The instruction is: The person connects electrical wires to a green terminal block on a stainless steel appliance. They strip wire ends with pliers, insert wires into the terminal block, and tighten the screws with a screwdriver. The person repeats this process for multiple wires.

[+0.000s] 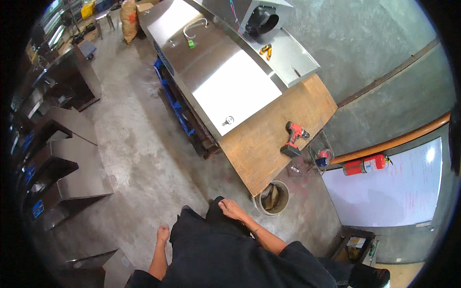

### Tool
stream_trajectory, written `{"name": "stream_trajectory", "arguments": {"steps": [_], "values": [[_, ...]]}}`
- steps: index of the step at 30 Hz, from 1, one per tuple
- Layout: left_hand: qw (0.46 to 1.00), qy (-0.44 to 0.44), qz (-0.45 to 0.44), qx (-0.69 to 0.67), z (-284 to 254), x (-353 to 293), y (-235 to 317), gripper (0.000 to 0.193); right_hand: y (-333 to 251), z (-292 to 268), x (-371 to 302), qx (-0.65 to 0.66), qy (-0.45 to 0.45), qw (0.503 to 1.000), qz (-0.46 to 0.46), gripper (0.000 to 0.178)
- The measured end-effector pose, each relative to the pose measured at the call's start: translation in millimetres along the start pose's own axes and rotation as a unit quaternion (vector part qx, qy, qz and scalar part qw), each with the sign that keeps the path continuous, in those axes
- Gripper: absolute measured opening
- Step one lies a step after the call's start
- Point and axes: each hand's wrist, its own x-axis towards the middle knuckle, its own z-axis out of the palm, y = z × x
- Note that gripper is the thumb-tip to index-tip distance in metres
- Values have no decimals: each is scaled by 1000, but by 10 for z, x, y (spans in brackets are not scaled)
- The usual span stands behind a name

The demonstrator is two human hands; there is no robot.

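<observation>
My left hand [163, 233] hangs low beside my dark clothing, its fingers curled in; no object shows in it. In front of my dark trouser leg is my right hand [231, 210], fingers bent together, with nothing visible in them. Nearest to the right hand stands a round bucket [257, 205] with brownish scraps inside. Beyond it, a red and black cordless drill [295, 136] lies on a wooden board [254, 149]. A large shiny sheet-metal unit [216, 72] extends from the board, bearing a small round metal part [229, 121] and a pale cable with a green tag [191, 43].
Yellow-handled pliers [266, 51] lie on a metal tray [297, 60] near a black round duct [262, 20]. Blue pallet edges [174, 101] show below the unit. Metal cabinets [81, 173] line the left. A fire extinguisher [366, 164] and whiteboard [384, 192] are at right.
</observation>
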Motion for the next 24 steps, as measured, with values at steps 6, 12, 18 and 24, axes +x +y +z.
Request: {"name": "stream_trajectory", "arguments": {"steps": [6,12,18,24], "values": [[957,-275,-50,-77,-829,-676,818,44,-640,-829,-624,61,-94,991,-75,52],[930,-345,-71,-102,-1187,-1020,1311,38,-415,-1406,-855,88,-95,985,-115,54],[959,-138,-75,-236,-915,-1010,1992,27,-378,-1721,-602,116,43,987,-103,35],[849,-210,-154,-460,-902,-1299,1887,36,-223,-1758,-555,320,138,935,60,23]]}}
